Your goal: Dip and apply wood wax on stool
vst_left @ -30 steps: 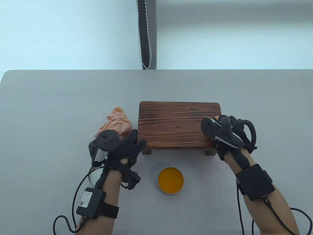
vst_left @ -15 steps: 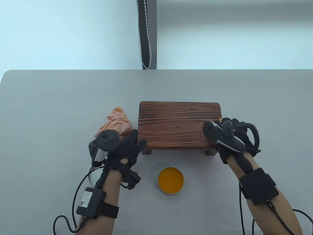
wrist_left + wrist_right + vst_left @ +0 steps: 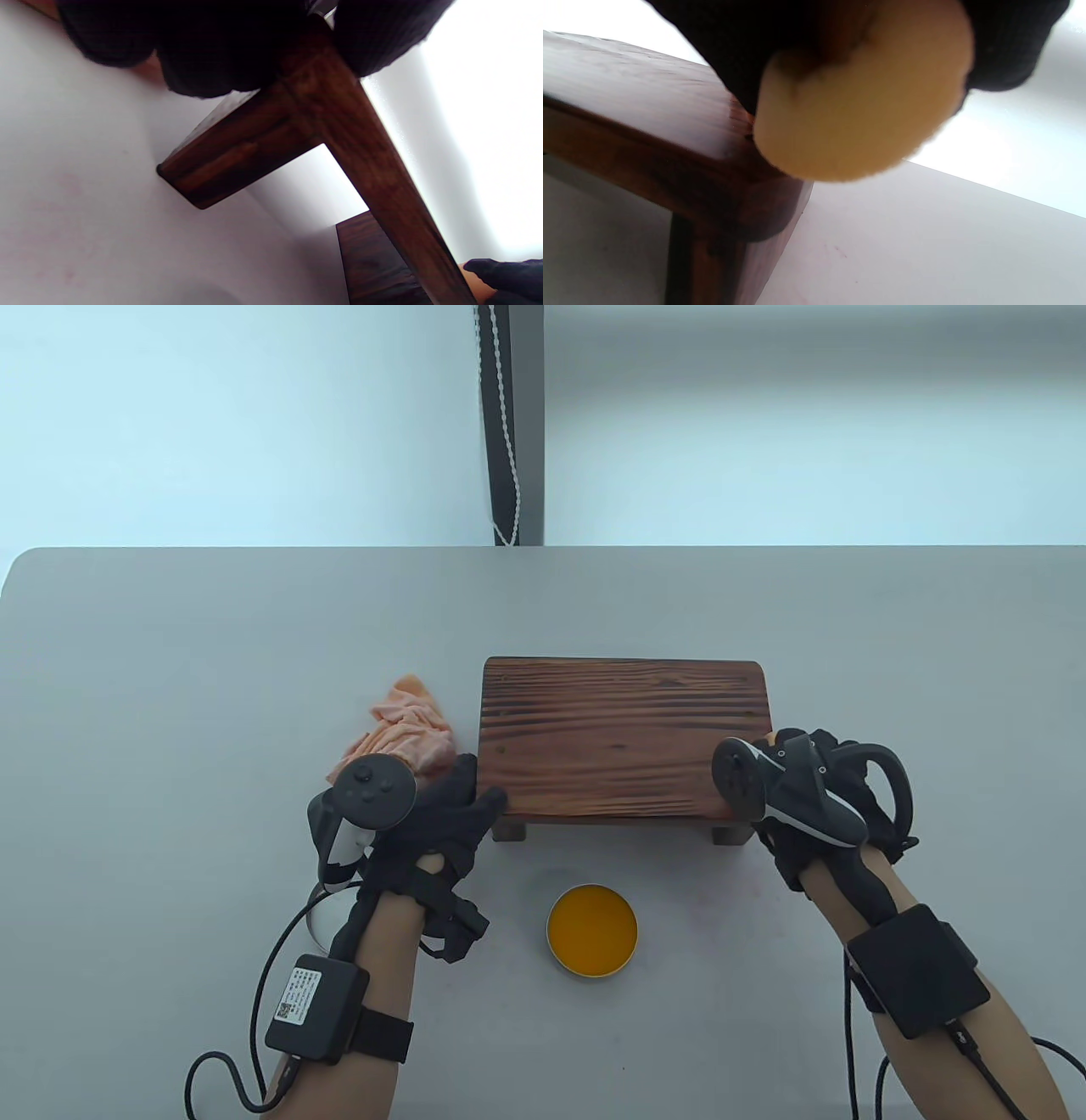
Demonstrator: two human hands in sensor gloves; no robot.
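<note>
At the stool's (image 3: 624, 738) near corners, left hand (image 3: 441, 823) grips wood; right hand (image 3: 814, 797) pinches a sponge (image 3: 861, 114); label unreadable

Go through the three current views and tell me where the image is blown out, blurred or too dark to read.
Table view: sharp, evenly lit, pale hazy wall; stool grain and wax tin read clearly. Left wrist view: right side blown out white; the left hand is a near-black, detail-less mass at the top edge. Right wrist view: the yellow sponge held by the right hand is close and soft-focused; background overexposed.
</note>
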